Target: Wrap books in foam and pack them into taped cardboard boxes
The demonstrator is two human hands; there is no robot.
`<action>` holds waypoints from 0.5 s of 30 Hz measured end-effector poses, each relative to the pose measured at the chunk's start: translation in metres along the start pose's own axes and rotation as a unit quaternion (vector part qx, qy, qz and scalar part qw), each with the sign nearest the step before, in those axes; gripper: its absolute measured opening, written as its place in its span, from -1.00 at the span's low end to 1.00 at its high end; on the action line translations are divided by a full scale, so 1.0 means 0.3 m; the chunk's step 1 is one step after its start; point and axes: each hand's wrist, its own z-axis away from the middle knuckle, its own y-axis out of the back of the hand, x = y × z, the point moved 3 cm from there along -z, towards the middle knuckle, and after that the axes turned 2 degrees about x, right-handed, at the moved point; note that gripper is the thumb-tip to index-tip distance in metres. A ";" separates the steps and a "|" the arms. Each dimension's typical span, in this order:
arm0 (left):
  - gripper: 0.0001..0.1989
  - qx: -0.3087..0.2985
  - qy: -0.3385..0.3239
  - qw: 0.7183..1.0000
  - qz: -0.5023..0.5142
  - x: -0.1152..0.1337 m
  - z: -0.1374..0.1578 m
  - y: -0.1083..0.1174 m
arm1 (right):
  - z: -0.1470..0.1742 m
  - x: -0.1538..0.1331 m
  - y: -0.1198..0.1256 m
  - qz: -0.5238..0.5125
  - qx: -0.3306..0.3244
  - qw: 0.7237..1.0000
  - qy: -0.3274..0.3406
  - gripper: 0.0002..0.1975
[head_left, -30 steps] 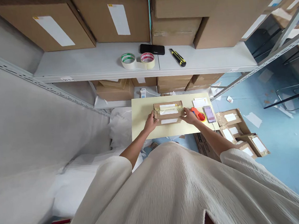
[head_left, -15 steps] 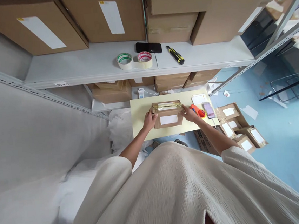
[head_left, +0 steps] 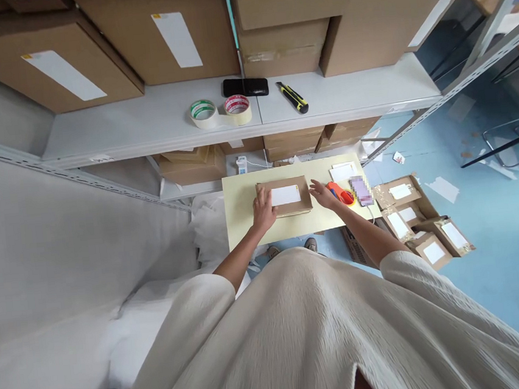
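A brown cardboard box [head_left: 304, 197] lies on the pale yellow table [head_left: 245, 237], a white label [head_left: 286, 195] on its upper face. My left hand [head_left: 264, 210] rests on the box's left end with the fingers spread over the top. Just off the right end is my right hand [head_left: 322, 194], its fingers apart and holding nothing. Close to that hand sits an orange-red tape dispenser [head_left: 339, 193]. Beyond it are a phone with a blurred screen [head_left: 361, 190] and white cards [head_left: 342, 172].
On the grey shelf [head_left: 142, 125] stand large cartons [head_left: 180, 43], joined tape rolls [head_left: 237, 108], a black phone-like object [head_left: 245, 87] and a yellow-black utility knife [head_left: 293, 97]. Small labelled boxes [head_left: 420, 219] lie on the blue floor, right of the table.
The box has been tipped so its labelled side faces up and its taped side no longer shows. My right hand has let go; my left hand has shifted onto the top.
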 end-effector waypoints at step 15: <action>-0.23 -0.091 -0.046 0.989 -0.105 0.199 -0.046 -0.168 | 0.071 0.439 0.133 0.211 0.008 0.970 -0.123 -0.48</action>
